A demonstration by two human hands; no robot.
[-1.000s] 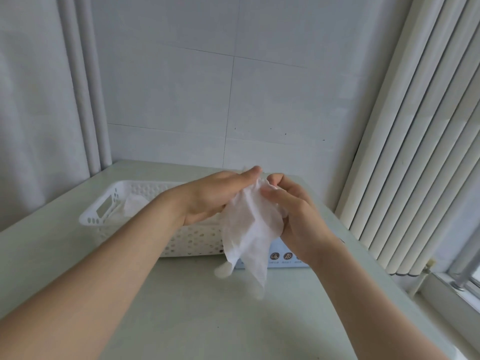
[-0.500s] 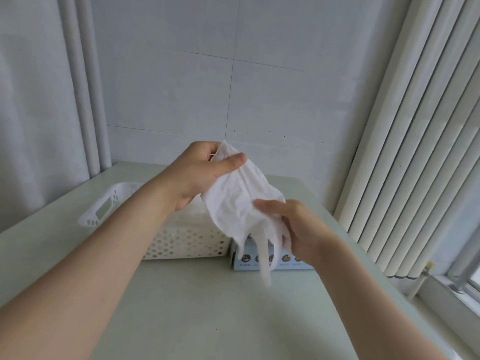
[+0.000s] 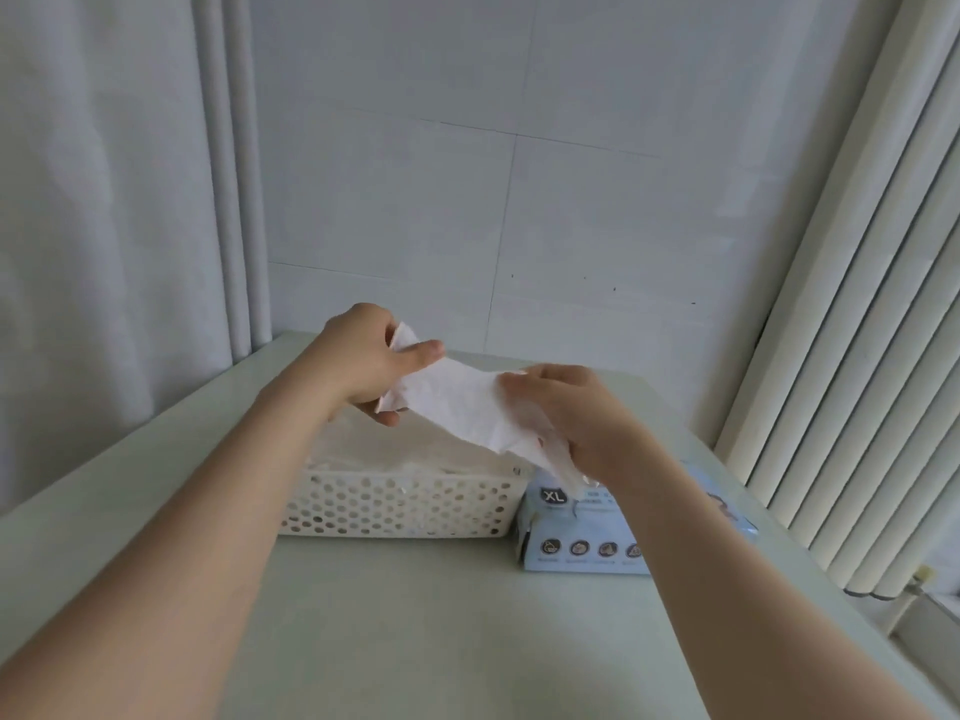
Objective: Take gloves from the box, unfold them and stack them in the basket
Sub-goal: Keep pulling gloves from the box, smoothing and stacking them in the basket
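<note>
A thin white glove (image 3: 457,402) is stretched flat between both hands, above the basket. My left hand (image 3: 369,363) pinches its left end between thumb and fingers. My right hand (image 3: 566,413) grips its right end, where the glove's fingers bunch under the palm. The white perforated basket (image 3: 400,504) stands on the table below, with pale gloves lying inside it. The light blue glove box (image 3: 576,532), marked XL, sits right beside the basket, partly hidden by my right forearm.
The pale green table (image 3: 441,626) runs to a white tiled wall. A grey curtain (image 3: 104,252) hangs at the left. Vertical blinds (image 3: 857,330) stand at the right, close to the table's right edge.
The glove went from hanging bunched between my hands to being pulled out flat. My left hand has come down and left, my right hand has moved right, and both now hold it over the basket.
</note>
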